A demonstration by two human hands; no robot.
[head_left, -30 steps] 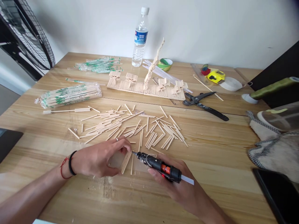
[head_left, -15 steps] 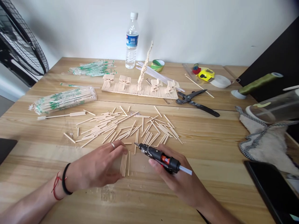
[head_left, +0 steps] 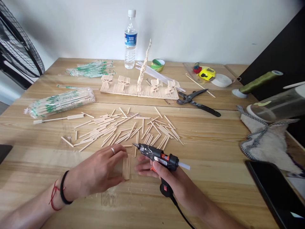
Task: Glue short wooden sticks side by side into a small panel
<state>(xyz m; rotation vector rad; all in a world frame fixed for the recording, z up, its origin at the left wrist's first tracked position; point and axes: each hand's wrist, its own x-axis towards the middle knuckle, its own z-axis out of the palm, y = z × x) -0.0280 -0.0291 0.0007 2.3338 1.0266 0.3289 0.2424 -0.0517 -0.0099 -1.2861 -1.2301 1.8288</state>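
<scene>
My right hand [head_left: 182,186] is wrapped around a black hot glue gun [head_left: 172,163], its nozzle pointing left above the wooden sticks. Some fingers of that hand stretch out past the orange trigger toward a short row of sticks [head_left: 126,167] laid side by side. A clear glue stick [head_left: 184,165] pokes out of the gun's back. My left hand [head_left: 100,167], with a ring and wristbands, has its fingertips at the row's far end and its thumb at the near end, gripping it. Many loose cut sticks [head_left: 102,128] lie scattered just beyond both hands.
Behind the loose sticks stands a stick-built model [head_left: 143,90] with a tall curved piece. Around it are a water bottle [head_left: 130,41], pliers [head_left: 197,101], bagged sticks [head_left: 63,100] and a yellow tape measure [head_left: 207,73]. A phone [head_left: 269,190] and a cloth [head_left: 264,136] lie right.
The lone stick beside the row now sits against it. My right hand has turned the glue gun more upright, showing its handle and cord, and its fingers have reached out left.
</scene>
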